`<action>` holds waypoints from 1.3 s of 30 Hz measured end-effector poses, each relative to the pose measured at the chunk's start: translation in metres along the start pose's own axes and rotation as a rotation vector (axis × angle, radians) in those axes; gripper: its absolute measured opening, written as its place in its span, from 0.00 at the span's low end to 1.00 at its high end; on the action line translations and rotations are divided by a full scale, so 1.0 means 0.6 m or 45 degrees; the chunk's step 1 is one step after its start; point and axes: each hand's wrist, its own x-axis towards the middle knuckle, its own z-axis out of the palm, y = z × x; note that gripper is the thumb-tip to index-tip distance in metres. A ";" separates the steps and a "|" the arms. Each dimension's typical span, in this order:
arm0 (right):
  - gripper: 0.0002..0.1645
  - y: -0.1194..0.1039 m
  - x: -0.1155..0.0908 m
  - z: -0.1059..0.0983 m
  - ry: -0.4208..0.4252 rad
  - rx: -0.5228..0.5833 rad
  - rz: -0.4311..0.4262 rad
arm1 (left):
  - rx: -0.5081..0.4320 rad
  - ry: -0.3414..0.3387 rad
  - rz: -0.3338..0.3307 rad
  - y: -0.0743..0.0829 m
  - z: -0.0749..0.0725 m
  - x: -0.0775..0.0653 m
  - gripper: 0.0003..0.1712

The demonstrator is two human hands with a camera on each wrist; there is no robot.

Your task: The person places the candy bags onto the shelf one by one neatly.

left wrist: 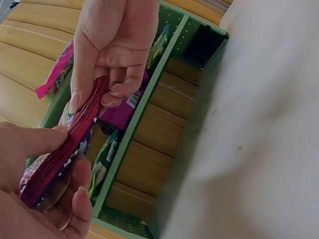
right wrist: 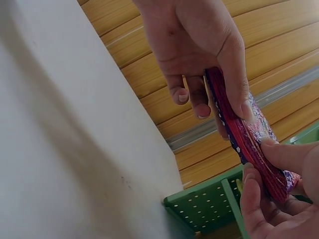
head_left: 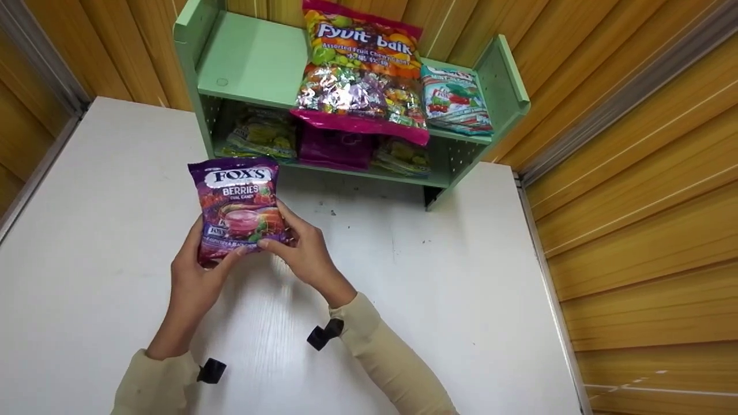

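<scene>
Both hands hold a purple and red bag of Fox's Berries candy [head_left: 239, 202] upright before the green shelf, its printed front facing the head camera. The left hand [head_left: 196, 279] grips the bag's lower left corner, thumb on the front. At the lower right edge the right hand [head_left: 302, 248] pinches it, thumb also in front and fingers behind. In the left wrist view the bag [left wrist: 75, 139] shows its red bottom seam between the two hands. From the right wrist the same bag [right wrist: 244, 144] appears edge-on, thumbs on one face and fingers around the other.
A green two-level shelf [head_left: 253, 52] stands at the back of the white table [head_left: 432, 300]. On top are a large Fyvit baik candy bag [head_left: 363, 69] and mint candy bags [head_left: 455, 98]. Below lie yellow-green bags [head_left: 259, 135] and a magenta bag [head_left: 337, 148]. Wooden-look walls [head_left: 646, 242] surround the table.
</scene>
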 end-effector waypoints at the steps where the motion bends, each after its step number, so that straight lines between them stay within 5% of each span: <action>1: 0.44 -0.003 0.002 -0.003 0.003 0.001 -0.010 | -0.004 0.000 0.006 0.004 -0.001 0.002 0.49; 10: 0.45 -0.029 0.014 -0.027 0.014 0.035 -0.099 | 0.012 0.033 0.089 0.040 -0.008 0.017 0.48; 23: 0.45 -0.057 0.039 -0.055 0.070 -0.001 -0.133 | 0.062 0.164 0.345 0.080 -0.011 0.047 0.47; 39: 0.44 -0.069 0.085 -0.069 0.108 0.085 -0.151 | 0.128 0.161 0.406 0.127 -0.021 0.085 0.45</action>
